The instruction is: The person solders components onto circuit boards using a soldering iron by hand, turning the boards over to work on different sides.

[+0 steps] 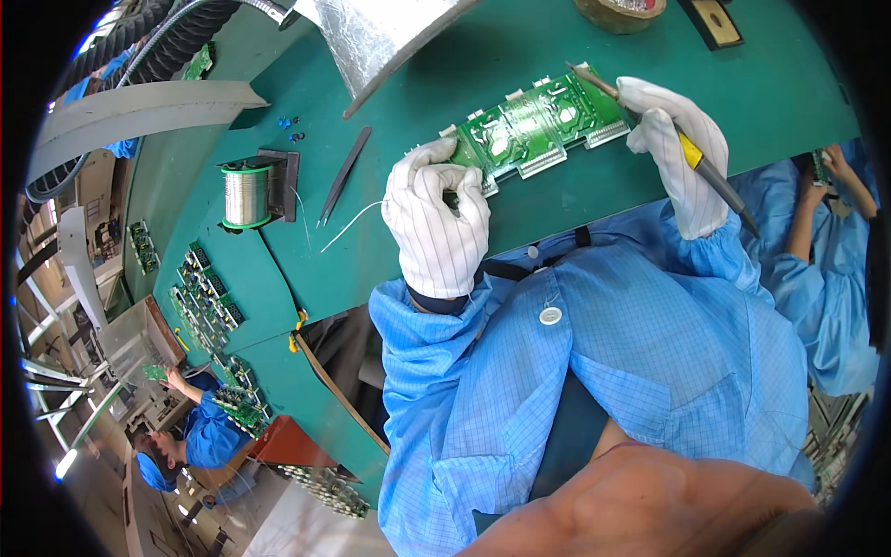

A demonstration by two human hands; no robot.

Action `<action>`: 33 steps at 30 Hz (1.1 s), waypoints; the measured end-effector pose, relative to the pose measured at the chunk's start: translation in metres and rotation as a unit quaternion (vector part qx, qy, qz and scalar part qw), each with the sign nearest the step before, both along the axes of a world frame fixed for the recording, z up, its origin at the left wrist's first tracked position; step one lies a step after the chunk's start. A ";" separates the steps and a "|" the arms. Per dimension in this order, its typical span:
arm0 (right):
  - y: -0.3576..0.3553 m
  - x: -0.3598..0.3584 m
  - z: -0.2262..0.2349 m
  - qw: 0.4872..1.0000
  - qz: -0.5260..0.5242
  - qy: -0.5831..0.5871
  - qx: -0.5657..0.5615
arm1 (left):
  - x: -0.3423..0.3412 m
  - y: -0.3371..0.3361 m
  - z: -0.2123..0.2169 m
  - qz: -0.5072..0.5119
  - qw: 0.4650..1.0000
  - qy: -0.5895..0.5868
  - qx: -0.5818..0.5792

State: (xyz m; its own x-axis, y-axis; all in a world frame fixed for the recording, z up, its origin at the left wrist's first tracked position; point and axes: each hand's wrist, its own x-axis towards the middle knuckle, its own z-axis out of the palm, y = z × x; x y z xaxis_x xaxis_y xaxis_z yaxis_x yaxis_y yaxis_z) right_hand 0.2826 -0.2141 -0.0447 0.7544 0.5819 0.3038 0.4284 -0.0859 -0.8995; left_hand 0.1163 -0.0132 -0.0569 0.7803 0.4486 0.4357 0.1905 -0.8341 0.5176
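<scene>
My left hand (436, 223), in a white striped glove, is closed on the left end of a green circuit board panel (524, 130). A thin pale wire (351, 226) runs from the outer side of that hand down toward the table. In my right hand (691, 190), gloved the same way, is a soldering iron (690, 150) with a yellow and dark handle. Its tip lies over the panel's far right corner; whether it touches cannot be made out. The panel is tilted, with glare on its face and connector rows along its near edge.
A solder wire spool (247, 197) and black tweezers (345, 174) are left of my hands. A foil-covered hood (385, 37) hangs above. Far right are a bowl (620, 13) and a sponge holder (715, 23). Finished-looking boards (206, 288) line the left; co-workers sit on both sides.
</scene>
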 end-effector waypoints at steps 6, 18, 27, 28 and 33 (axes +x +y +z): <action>-0.007 -0.001 0.000 1.000 -0.023 0.001 -0.012 | 0.001 0.002 0.000 -0.013 1.000 -0.014 0.008; -0.003 -0.014 -0.008 0.994 -0.002 0.079 0.070 | -0.010 0.006 0.013 -0.006 0.999 0.024 -0.033; 0.012 0.001 0.003 0.997 -0.005 0.020 0.068 | -0.038 0.008 0.042 0.075 0.997 0.000 0.013; 0.009 0.008 0.005 0.996 -0.073 -0.026 0.045 | -0.037 0.008 0.041 0.073 0.997 -0.002 0.012; 0.004 0.052 -0.019 0.990 -0.067 0.011 0.122 | -0.010 -0.001 0.035 -0.020 0.993 -0.041 -0.106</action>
State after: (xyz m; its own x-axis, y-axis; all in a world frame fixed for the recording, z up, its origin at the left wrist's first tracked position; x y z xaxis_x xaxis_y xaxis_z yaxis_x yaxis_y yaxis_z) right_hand 0.3347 -0.2104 -0.0636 0.8278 0.3874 0.4058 0.4085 0.0796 -0.9093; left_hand 0.1060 -0.0141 -0.0218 0.7652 0.5062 0.3978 0.1093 -0.7111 0.6946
